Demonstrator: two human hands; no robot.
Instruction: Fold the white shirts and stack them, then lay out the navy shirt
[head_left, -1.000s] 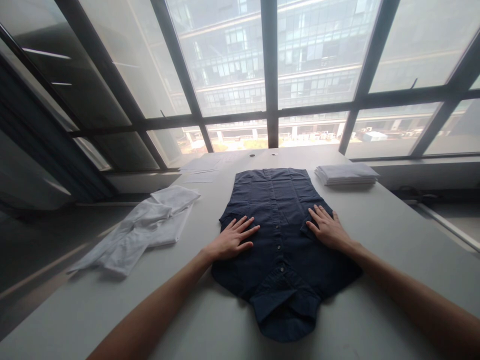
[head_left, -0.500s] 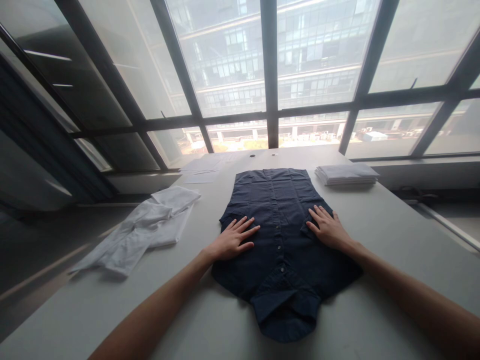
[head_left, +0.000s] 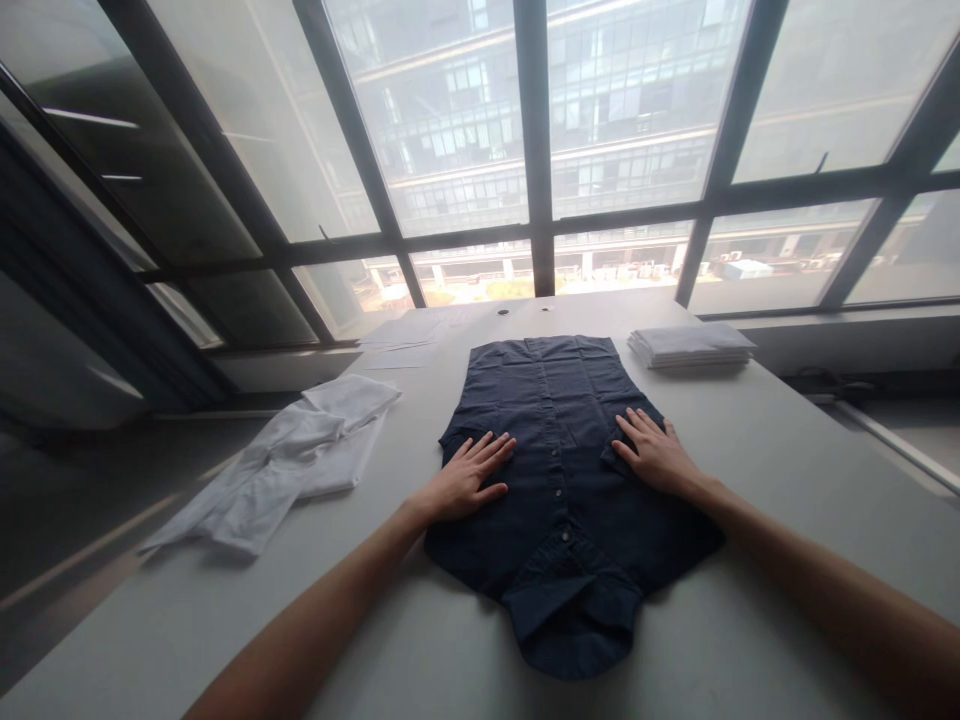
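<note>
A dark navy button-up shirt (head_left: 544,400) lies flat, front side up, with its collar toward me and its hem toward the window. Several small buttons run down its middle. My left hand (head_left: 471,477) rests flat on the shirt's left side, fingers stretched out. On the opposite side my right hand (head_left: 654,450) lies palm down, fingers spread, over the cloth near the folded-in sleeve. Neither hand grips the fabric.
The shirt is on a white table (head_left: 795,480). Crumpled white cloth (head_left: 292,450) lies at the left edge, partly overhanging it. Folded white cloths (head_left: 690,345) are stacked at the back right. Sheets of paper (head_left: 401,340) lie at the back left, before large windows.
The fingers of my left hand have drawn slightly closer together. My right hand stays in place on the shirt, and the camera view has shifted a little.
</note>
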